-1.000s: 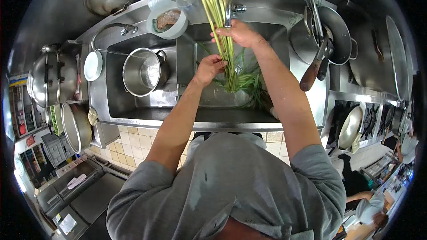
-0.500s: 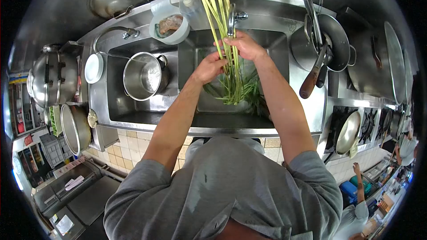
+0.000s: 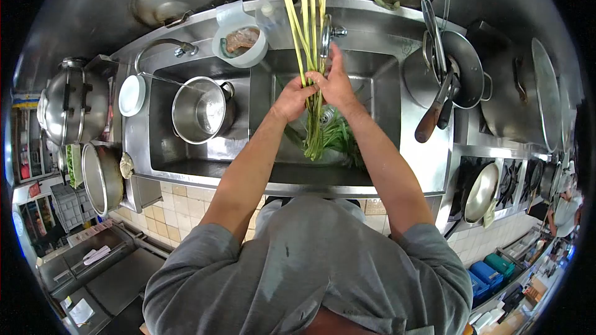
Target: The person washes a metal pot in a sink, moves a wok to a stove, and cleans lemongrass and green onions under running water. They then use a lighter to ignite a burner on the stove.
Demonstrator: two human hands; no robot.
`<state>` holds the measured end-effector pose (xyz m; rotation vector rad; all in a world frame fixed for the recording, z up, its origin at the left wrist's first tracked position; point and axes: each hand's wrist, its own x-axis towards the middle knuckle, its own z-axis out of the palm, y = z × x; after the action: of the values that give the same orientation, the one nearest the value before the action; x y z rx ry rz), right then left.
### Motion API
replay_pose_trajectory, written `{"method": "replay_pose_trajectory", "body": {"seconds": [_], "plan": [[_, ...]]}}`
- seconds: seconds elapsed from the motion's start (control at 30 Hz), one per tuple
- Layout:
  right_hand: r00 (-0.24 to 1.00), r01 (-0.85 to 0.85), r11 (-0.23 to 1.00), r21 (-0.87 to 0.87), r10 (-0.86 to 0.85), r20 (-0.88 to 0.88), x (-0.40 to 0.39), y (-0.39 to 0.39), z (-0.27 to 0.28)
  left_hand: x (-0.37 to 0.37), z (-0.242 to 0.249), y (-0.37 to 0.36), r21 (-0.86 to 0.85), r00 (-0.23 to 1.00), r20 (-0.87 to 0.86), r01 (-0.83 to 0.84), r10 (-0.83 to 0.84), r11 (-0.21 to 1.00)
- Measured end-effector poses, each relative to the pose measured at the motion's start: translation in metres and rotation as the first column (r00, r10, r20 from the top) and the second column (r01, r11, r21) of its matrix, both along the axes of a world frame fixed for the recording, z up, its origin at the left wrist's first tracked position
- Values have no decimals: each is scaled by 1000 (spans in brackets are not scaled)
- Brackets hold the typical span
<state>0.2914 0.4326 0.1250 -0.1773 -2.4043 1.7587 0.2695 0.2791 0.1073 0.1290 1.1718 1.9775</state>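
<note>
A bunch of long lemongrass-like stalks point(image 3: 304, 25) stands over the right sink basin, pale ends at the top and green ends at the bottom. My left hand point(image 3: 293, 99) is wrapped round the lower part of the stalks. Just to its right, my right hand point(image 3: 336, 80) lies against the same stalks, its thumb crossing them and its fingers pointing up beside the faucet point(image 3: 326, 34). Behind the stalk ends, loose green leaves point(image 3: 343, 136) lie in the basin.
Water runs into a steel pot point(image 3: 198, 110) in the left basin. A white bowl with food point(image 3: 256, 56) sits on the sink's back rim. Pots with long-handled utensils point(image 3: 444, 74) stand at the right. One other person point(image 3: 565, 214) is at the far right.
Both hands have come closer together on the stalks, my right hand moving lower. The green ends hang slightly lower. A person at the lower right has left view.
</note>
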Motion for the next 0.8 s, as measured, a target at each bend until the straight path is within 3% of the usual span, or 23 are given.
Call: {"method": "replay_pose_trajectory", "body": {"seconds": [0.03,0.07,0.1,0.17,0.2,0.23,0.3,0.43,0.53,0.6,0.63,0.7,0.77,0.8], "plan": [[970,209,976,55,-200,-141,8,-8,15,0,-4,0,-1,1000,-15,-27,27,1000],[949,262,965,22,-253,-190,13,-13,21,1,-4,1,-1,998,-29,-55,55,999],[949,259,966,25,-249,-195,15,-14,19,2,-5,1,3,998,-34,-59,59,998],[926,274,907,319,-159,-343,18,-14,15,6,-4,3,67,998,-55,-28,32,997],[936,281,942,184,-227,-269,17,-18,15,9,-2,5,56,998,-38,-55,58,997],[936,279,942,186,-225,-270,18,-17,15,12,0,4,59,997,-39,-57,60,997],[985,174,983,52,-174,-6,19,-13,13,15,-1,2,4,994,-42,-98,98,995],[984,155,980,123,-141,-110,33,-14,4,17,-2,-11,34,999,-39,39,-38,999],[956,221,951,215,-167,-242,54,-8,20,23,-1,-18,169,987,110,94,-114,981],[985,169,968,-184,-161,56,66,4,28,26,-10,-17,-5,976,218,-16,16,1000],[984,176,968,-180,-168,58,74,11,32,27,-21,-17,-1,975,221,-9,9,1000],[969,246,958,150,-246,-22,87,24,46,24,-47,-16,-378,977,-207,-123,46,917],[952,303,934,189,-306,-15,98,42,60,28,-59,-18,-416,968,-243,-157,56,896],[953,290,893,344,-302,-20,106,50,70,29,-72,-20,-514,956,-291,-180,26,839]]}}
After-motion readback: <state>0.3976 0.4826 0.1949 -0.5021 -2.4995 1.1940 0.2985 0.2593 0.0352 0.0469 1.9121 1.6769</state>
